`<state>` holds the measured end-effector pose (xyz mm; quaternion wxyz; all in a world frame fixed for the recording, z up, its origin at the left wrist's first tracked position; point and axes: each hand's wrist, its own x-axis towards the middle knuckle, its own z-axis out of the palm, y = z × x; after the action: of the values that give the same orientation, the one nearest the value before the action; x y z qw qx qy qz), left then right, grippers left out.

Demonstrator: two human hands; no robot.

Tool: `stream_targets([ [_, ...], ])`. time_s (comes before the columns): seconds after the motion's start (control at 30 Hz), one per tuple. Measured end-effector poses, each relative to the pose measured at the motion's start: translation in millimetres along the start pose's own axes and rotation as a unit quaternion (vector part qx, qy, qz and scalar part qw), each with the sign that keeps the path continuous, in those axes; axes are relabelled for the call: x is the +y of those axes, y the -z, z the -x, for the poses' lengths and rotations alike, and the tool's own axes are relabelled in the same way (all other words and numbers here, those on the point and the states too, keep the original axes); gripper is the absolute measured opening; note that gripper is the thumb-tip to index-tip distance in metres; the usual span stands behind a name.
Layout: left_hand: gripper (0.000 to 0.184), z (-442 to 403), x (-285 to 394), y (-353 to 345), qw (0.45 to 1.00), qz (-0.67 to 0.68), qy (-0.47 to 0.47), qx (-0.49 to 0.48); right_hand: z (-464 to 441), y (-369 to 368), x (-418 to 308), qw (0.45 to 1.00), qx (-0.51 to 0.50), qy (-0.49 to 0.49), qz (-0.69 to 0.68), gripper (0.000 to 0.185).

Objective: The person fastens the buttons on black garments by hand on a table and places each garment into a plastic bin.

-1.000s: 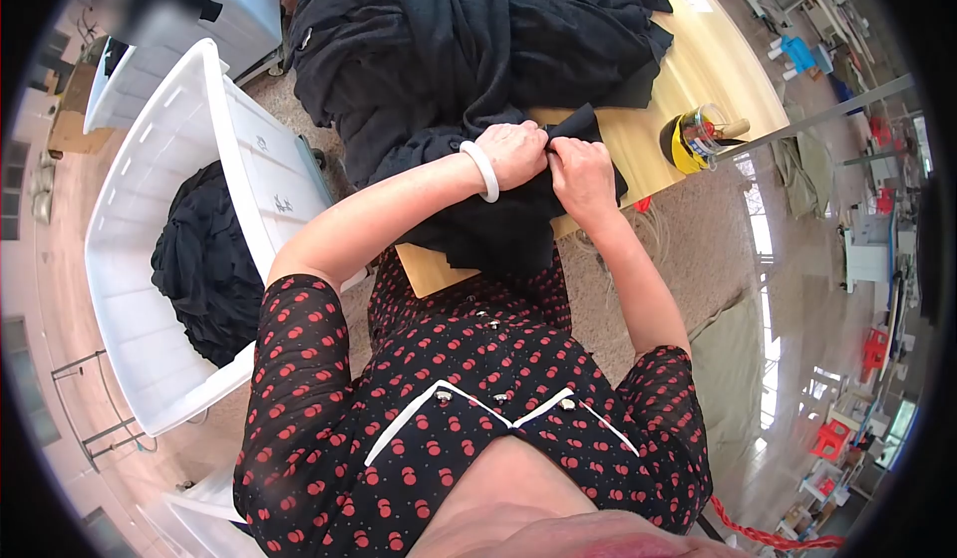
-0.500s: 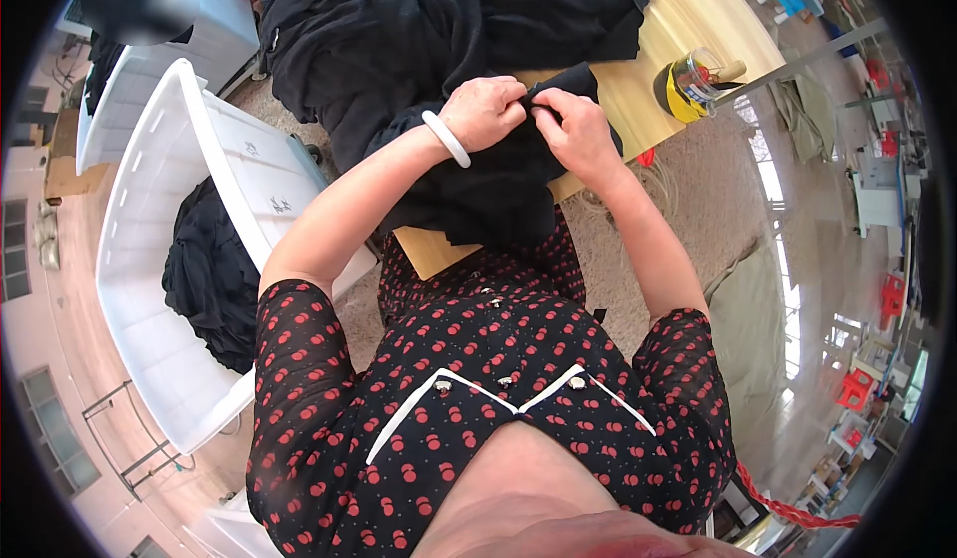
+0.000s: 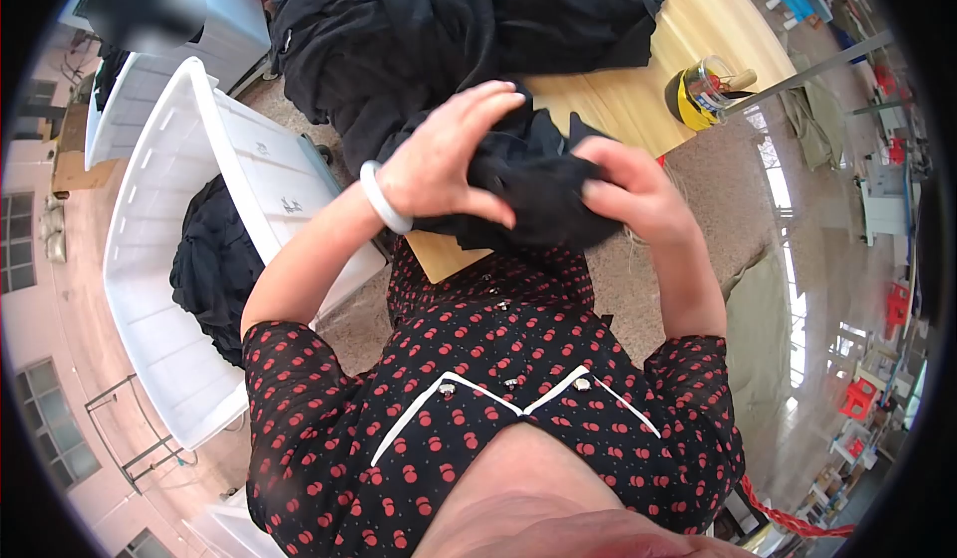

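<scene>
Pale wooden table [image 3: 718, 25], black cloth [image 3: 558, 199], bunched between the hands [image 3: 439, 164] [image 3: 653, 199]

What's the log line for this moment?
left hand: open, at crumpled black cloth | right hand: gripping that cloth | rumpled black fabric pile: on pale wooden table

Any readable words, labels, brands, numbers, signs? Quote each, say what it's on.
None legible.
Large white plastic bin: dark marks on the outer side, too blurred to read.
Transparent round jar with yellow-and-black band: any print too small to read.
</scene>
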<state>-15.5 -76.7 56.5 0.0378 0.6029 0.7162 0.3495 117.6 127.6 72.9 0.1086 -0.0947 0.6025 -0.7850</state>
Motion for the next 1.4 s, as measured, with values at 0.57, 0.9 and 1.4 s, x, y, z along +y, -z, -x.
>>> stream_targets([
  [0.57, 0.043, 200.0, 19.0, 305.3, 0.7, 0.109, 0.201, 0.676, -99.6, 82.7, 39.3, 0.953, 0.221, 0.042, 0.204, 0.021],
  [0.9, 0.044, 351.9, 135.5, 344.9, 0.262, -0.185, 0.543, 0.777, -237.0, 157.0, 28.4, 0.632, 0.356, 0.125, 0.677, 0.037],
  [1.4, 0.085, 58.9, -120.1, 101.2, 0.928, -0.287, 0.17, 0.168, -90.3, 56.0, 66.7, 0.73, 0.231, 0.255, 0.59, 0.022],
])
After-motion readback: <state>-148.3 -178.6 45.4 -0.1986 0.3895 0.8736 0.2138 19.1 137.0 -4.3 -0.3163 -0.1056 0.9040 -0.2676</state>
